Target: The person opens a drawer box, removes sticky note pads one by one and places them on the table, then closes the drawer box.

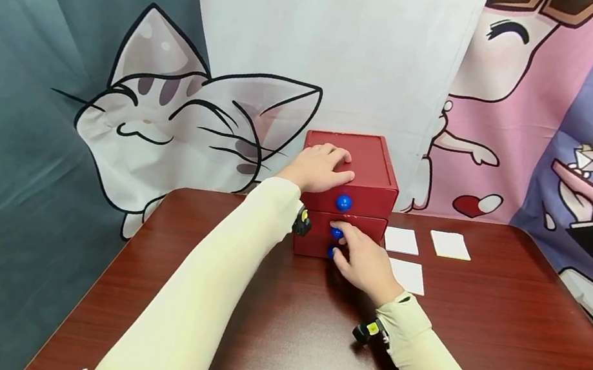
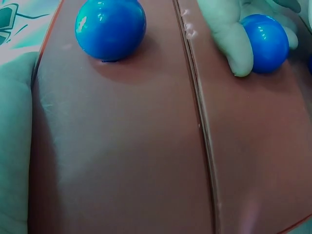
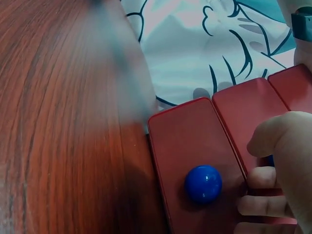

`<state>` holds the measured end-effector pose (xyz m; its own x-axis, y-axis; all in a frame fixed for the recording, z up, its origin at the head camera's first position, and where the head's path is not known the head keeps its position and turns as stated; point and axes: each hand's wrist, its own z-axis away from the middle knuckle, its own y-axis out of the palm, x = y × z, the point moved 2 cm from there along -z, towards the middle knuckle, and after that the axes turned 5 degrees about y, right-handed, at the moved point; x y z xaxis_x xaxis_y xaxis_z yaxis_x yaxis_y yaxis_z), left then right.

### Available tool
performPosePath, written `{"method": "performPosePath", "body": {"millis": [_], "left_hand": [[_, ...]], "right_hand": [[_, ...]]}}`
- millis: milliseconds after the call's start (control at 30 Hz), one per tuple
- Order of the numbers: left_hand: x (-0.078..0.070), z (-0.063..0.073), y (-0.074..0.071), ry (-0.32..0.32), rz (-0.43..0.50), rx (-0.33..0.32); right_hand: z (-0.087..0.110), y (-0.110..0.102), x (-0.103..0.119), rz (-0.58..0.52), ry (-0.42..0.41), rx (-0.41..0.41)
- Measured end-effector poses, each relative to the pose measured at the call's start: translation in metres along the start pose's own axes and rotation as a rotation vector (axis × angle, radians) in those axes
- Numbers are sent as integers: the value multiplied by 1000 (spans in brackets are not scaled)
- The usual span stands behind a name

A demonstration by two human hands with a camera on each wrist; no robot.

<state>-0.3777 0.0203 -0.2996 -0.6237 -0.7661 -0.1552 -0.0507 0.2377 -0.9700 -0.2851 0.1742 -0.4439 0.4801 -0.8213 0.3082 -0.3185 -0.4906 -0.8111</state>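
Note:
A red box of three stacked drawers [image 1: 373, 158] stands at the back of the table, each drawer front with a round blue knob. My left hand [image 1: 319, 168] rests flat on its top, fingers spread towards the right. At the middle drawer, my right hand [image 1: 368, 264] holds the blue knob [image 2: 269, 45] between its fingers and thumb. The top knob [image 1: 343, 203] is untouched, just below my left hand. In the right wrist view the bottom knob [image 3: 203, 184] shows whole, while my right hand mostly covers the middle one. All drawer fronts look flush.
White paper squares [image 1: 449, 245] lie to the right of the drawers, one of them [image 1: 407, 276] near my right wrist. The brown wooden table [image 1: 269, 350] stretches towards me. Behind it hangs a printed cloth [image 1: 333, 34] with cartoon figures, close to the back of the box.

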Motion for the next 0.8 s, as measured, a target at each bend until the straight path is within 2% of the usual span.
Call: {"method": "performPosePath", "body": {"millis": [300,467,600,700,800], "left_hand": [[0,0,0,2,-5,7],[0,2,1,0,-2,2],[0,2,2,-2,0,0],[-1,3,1,-1,6,-5],[-2,3,0,-1,6,-8]], "right_hand": [[-4,1,3,36,-12,-35],[0,7,-4,41,-115,-16],[5,14,-9,131,-190,33],[8,19,-11,190,-170,81],[12,23,-11,184,-110,136]]}}
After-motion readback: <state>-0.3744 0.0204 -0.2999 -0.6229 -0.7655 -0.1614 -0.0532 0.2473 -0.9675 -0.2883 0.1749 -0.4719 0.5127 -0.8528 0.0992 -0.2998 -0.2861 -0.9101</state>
